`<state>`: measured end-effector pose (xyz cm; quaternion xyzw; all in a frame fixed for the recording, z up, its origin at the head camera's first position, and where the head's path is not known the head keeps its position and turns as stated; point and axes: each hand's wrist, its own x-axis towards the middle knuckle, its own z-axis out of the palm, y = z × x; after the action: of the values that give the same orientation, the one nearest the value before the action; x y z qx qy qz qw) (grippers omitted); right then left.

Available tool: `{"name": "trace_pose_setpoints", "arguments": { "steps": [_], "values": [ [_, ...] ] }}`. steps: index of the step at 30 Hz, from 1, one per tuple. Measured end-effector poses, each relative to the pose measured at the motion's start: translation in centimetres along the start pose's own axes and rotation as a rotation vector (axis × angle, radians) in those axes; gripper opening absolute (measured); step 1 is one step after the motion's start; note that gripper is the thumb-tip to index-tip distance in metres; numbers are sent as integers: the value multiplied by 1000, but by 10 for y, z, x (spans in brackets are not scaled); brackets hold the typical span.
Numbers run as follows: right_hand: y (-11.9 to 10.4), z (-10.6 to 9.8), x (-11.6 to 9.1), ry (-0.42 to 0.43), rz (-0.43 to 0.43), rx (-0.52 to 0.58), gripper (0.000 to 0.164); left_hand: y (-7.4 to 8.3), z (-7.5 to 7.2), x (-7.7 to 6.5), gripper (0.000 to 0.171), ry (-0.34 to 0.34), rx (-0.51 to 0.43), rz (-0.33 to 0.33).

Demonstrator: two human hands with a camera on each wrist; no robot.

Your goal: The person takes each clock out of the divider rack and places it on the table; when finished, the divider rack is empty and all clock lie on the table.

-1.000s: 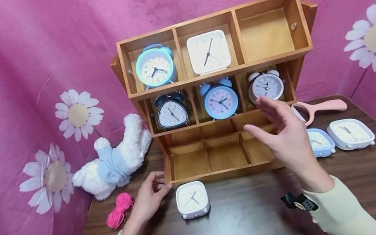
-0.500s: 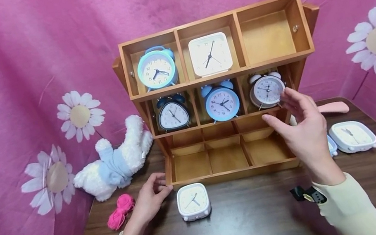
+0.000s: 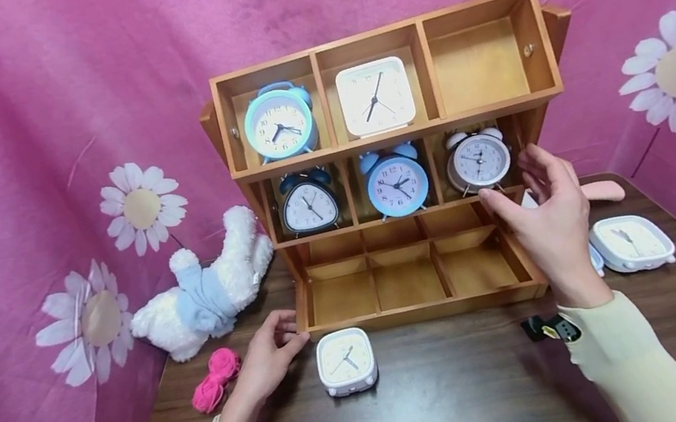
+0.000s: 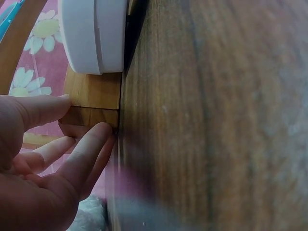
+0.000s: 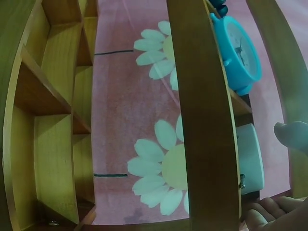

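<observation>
A tiered wooden shelf stands on the table with alarm clocks in its upper compartments. My left hand holds its bottom left corner; in the left wrist view thumb and fingers lie on two sides of the wooden corner. Flat in front of the shelf lies a white square clock. My right hand is at the right end of the middle tier, fingers by the side panel, thumb apart below a white twin-bell clock. A blue twin-bell clock stands beside it, a dark triangular clock further left.
The top tier holds a light blue clock and a white square clock. Left of the shelf are a white plush toy and pink yarn. Right of it lie another white clock, a partly hidden blue clock and a pink handle.
My right hand has moved right, from in front of the white twin-bell clock to the shelf's right end. My left hand stays at the corner.
</observation>
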<state>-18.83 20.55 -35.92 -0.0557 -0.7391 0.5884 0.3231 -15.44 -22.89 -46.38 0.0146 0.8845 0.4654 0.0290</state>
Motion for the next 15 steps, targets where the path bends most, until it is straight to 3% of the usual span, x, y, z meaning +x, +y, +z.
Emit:
{"name": "trace_pose_setpoints", "arguments": {
  "steps": [8, 15],
  "values": [
    [0, 6, 4, -35, -11, 43, 87, 0, 1, 2, 37, 5, 19, -8],
    [1, 13, 6, -42, -13, -14, 88, -1, 2, 2, 37, 6, 24, -20]
  ]
}}
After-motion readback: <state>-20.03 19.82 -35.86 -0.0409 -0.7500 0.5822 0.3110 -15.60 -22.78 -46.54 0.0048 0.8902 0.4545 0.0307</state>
